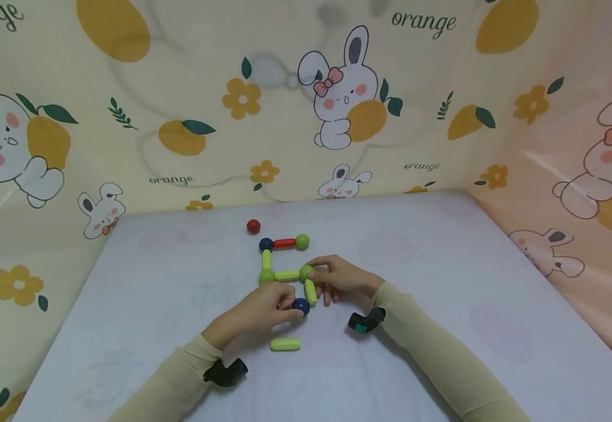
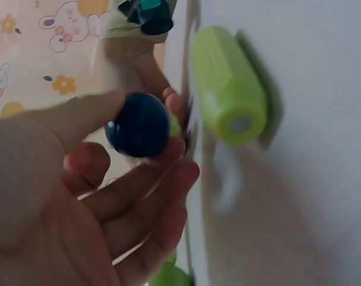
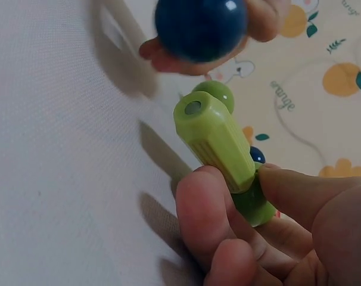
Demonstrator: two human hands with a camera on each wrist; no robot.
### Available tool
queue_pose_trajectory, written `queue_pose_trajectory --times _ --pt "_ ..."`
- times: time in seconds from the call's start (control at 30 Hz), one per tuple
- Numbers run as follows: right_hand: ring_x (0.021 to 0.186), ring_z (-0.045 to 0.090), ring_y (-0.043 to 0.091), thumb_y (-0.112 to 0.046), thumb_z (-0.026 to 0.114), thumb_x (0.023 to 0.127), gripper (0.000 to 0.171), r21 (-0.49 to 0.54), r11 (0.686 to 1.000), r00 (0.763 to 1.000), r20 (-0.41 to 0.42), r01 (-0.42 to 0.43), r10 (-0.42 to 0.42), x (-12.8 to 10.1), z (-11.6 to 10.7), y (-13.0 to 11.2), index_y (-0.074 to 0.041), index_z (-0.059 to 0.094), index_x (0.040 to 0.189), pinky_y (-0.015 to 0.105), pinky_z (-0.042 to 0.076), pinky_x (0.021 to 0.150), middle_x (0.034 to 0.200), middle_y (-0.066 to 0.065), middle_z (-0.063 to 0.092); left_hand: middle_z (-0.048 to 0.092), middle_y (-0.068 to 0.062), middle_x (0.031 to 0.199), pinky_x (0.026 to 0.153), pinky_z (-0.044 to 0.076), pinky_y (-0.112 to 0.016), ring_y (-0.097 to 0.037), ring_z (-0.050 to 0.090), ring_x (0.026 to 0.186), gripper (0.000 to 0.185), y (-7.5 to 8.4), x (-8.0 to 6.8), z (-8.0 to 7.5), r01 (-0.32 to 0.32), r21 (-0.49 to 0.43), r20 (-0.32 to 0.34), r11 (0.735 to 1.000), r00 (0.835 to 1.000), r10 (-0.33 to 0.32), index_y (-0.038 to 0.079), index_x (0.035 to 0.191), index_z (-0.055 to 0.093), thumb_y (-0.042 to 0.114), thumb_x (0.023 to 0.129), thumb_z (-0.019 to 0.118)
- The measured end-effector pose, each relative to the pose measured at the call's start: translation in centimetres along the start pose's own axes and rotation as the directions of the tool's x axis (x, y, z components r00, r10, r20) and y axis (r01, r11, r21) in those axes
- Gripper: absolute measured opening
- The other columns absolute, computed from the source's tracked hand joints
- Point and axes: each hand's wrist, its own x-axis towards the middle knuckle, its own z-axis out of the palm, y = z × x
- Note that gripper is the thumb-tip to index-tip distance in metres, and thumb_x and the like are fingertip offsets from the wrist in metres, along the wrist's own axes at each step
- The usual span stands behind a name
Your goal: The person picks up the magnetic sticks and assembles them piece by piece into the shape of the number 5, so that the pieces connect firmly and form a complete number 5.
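At frame centre, the left hand (image 1: 264, 310) pinches a dark blue ball (image 1: 300, 306). The right hand (image 1: 337, 278) pinches the light green rod (image 1: 310, 291). I'd steady that rod and meet its free end squarely.

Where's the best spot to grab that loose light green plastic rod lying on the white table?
Pinch the loose light green rod across its long ridged sides at mid-length, coming from above; it lies flat, crosswise, clear of both hands, and its rounded ends would probably slip.

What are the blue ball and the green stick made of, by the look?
Blue ball: probably hard glossy plastic; sharp white glints on a smooth surface. Green stick: likely moulded matte plastic; ribbed sides, and a grey disc set in the end face, possibly a magnet. Left hand pinches the ball, right hand the stick.
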Motion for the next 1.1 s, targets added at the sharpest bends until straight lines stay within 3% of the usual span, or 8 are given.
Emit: queue_pose_trajectory --times 0.2,0.33,0.67,1.1 --pt "0.049 0.062 0.008 -0.025 0.051 0.107 0.050 -0.013 1.000 1.000 -0.001 0.008 -0.008 -0.1 0.2 -0.2 -0.003 0.042 0.151 0.021 0.047 0.047 0.073 0.000 0.069 0.036 0.007 0.067 0.059 0.028 -0.021 -0.007 0.040 0.066 0.042 0.1 0.1 1.2 0.028 0.149 -0.017 0.988 1.000 -0.026 0.018 0.070 0.039 0.022 0.091 0.075" --pt "0.049 0.062 0.008 -0.025 0.051 0.107 0.050 -0.017 1.000 1.000 -0.006 0.011 -0.011 -0.2 0.1 -0.3 -0.003 0.041 0.151 0.021 0.047 0.047 0.073 0.000 0.069 0.036 0.007 0.067 0.059 0.028 -0.021 -0.008 0.040 0.065 0.041 0.5 -0.1 1.5 0.016 0.188 -0.025 0.982 1.000 -0.012 0.018 0.071 0.040 0.021 0.089 0.077" --pt "0.051 0.063 0.008 -0.029 0.051 0.107 0.052 -0.031 0.999 1.000 -0.013 0.012 -0.013 -0.2 0.2 0.0 -0.003 0.041 0.150 0.021 0.048 0.048 0.074 0.001 0.069 0.041 0.007 0.069 0.060 0.030 -0.020 -0.006 0.042 0.068 0.035 1.4 -0.2 2.0 -0.013 0.192 0.003 0.981 1.000 0.012 0.014 0.074 0.048 0.020 0.087 0.080" --pt "0.051 0.063 0.009 -0.028 0.050 0.107 0.051 -0.032 0.999 1.000 -0.003 0.018 -0.018 0.0 0.1 0.1 -0.004 0.041 0.151 0.021 0.048 0.048 0.073 0.000 0.069 0.057 0.005 0.083 0.068 0.039 -0.022 -0.009 0.051 0.079 0.026 0.1 0.4 2.3 0.018 0.077 0.011 0.997 1.000 -0.019 0.016 0.084 0.057 0.025 0.086 0.081"
